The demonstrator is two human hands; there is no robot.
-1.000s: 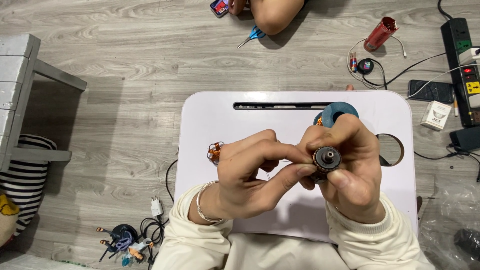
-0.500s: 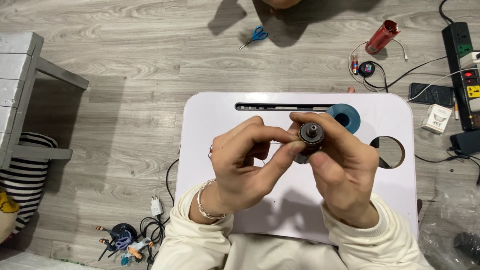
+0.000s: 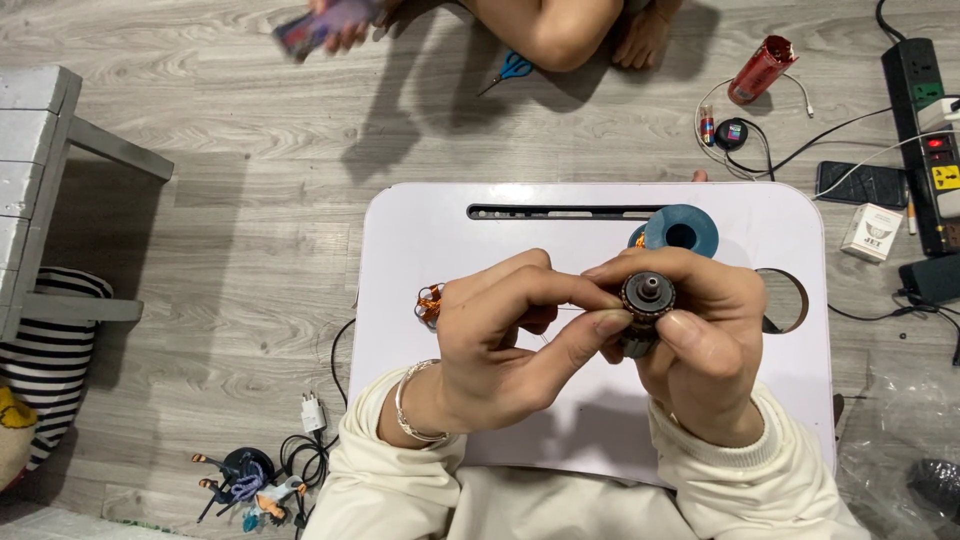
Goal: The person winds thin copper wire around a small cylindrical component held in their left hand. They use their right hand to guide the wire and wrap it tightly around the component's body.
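Left hand [image 3: 500, 345]: fingers pinched on the rim of a small dark motor part [image 3: 645, 300], thumb pressed to its side
Right hand [image 3: 700, 345]: wrapped around the motor part from below, holding it end-up above the white lap desk [image 3: 420, 230]
On the desk: blue tape roll [image 3: 682, 230] just behind the hands; copper wire coil [image 3: 430, 303] by the left knuckles
Floor beyond: scissors [image 3: 510, 70], red can [image 3: 760, 68], power strip [image 3: 925, 130]

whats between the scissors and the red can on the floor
In the head view, another person's bent leg and foot rest on the wood floor between the blue-handled scissors and the red can.
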